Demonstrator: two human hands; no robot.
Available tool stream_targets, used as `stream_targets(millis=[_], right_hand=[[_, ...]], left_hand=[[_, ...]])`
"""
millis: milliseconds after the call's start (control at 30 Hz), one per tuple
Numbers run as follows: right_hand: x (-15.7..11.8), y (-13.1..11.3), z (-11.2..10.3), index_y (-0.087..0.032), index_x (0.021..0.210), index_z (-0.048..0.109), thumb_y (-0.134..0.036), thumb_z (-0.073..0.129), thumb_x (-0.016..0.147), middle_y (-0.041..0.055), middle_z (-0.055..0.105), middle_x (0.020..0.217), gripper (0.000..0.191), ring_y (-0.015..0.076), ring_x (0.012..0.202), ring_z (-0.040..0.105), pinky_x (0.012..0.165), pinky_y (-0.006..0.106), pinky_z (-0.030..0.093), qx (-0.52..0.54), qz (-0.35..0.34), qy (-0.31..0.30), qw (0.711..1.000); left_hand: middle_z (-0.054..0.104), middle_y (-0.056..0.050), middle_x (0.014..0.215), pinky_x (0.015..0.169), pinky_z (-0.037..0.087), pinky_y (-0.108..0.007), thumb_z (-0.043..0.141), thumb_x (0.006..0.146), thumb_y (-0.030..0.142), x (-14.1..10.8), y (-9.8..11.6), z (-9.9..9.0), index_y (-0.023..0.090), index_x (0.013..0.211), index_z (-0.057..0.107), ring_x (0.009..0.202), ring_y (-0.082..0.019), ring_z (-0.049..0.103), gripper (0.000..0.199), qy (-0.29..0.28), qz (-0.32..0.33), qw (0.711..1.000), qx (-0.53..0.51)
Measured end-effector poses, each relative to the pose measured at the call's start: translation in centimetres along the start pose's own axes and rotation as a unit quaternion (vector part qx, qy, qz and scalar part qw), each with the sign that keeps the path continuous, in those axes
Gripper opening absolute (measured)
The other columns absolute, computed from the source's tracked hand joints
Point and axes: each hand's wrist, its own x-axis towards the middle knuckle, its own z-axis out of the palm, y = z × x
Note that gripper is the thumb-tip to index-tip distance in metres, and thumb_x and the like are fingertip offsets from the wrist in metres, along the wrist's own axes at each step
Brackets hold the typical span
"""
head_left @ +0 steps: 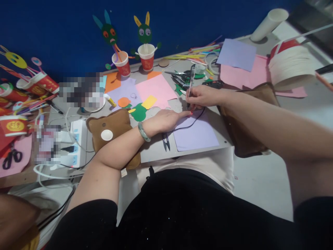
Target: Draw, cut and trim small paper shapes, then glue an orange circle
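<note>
My right hand [201,96] is closed around a dark pen [192,78], held nearly upright above the far part of a purple sheet of paper [196,137]. A small white tip sticks out beside its fingers. My left hand [169,119], with a green bangle at the wrist, rests on the sheet's left side. Its index finger stretches out to the paper near the pen's lower end, while its other fingers are partly hidden. A thin black cord [183,128] crosses the sheet. Dark thread snips [165,142] lie just left of the paper.
Coloured paper pieces, including a pink sheet [157,90] and a green cutout [139,113], lie beyond my left hand. Red paper cups [146,59] with puppet figures stand behind. A brown cushion [96,121] and a power strip [78,142] are at left. Another person's limb [15,218] shows lower left.
</note>
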Motion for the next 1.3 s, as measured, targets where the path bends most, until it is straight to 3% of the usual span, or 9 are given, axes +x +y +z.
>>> stream_targets(millis=[400,733,1067,1300], right_hand=[[-4.5,-0.7,2.2,-0.025,0.076,0.057,-0.029,0.065,0.085,0.0019,0.066,0.056,0.013,0.027,0.063,0.069,0.07,0.043,0.055,0.026,0.034,0.157,0.987],[-5.6,-0.3,3.4,-0.026,0.072,0.055,-0.039,0.066,0.089,0.0021,0.064,0.052,0.024,0.0245,0.054,0.065,0.063,0.041,0.055,0.064,0.024,0.211,0.975],[-7.2,-0.5,4.6,-0.024,0.07,0.059,-0.028,0.062,0.087,0.0021,0.065,0.054,0.018,0.0236,0.056,0.067,0.063,0.038,0.057,0.061,0.037,0.265,0.962],[-8.5,-0.3,5.5,-0.025,0.072,0.06,-0.035,0.061,0.092,0.0053,0.071,0.066,0.023,0.0231,0.06,0.068,0.066,0.039,0.058,0.068,0.023,0.298,0.952]], left_hand=[[0.078,-0.008,0.11,0.082,0.048,-0.031,0.041,0.106,0.025,0.5,-0.3,0.7,0.035,0.167,0.038,0.097,-0.022,0.072,0.061,0.013,0.004,1.0,-0.018],[0.078,-0.009,0.114,0.084,0.049,-0.032,0.04,0.107,0.028,0.3,0.0,0.4,0.034,0.168,0.036,0.098,-0.023,0.073,0.061,0.008,-0.002,1.0,-0.014],[0.079,-0.009,0.113,0.083,0.048,-0.033,0.04,0.105,0.025,0.2,0.0,0.3,0.033,0.168,0.037,0.097,-0.025,0.072,0.064,0.006,0.004,1.0,-0.02],[0.078,-0.009,0.11,0.082,0.047,-0.033,0.04,0.108,0.031,0.4,-0.3,0.7,0.033,0.167,0.039,0.097,-0.024,0.073,0.06,0.021,0.007,0.999,-0.03]])
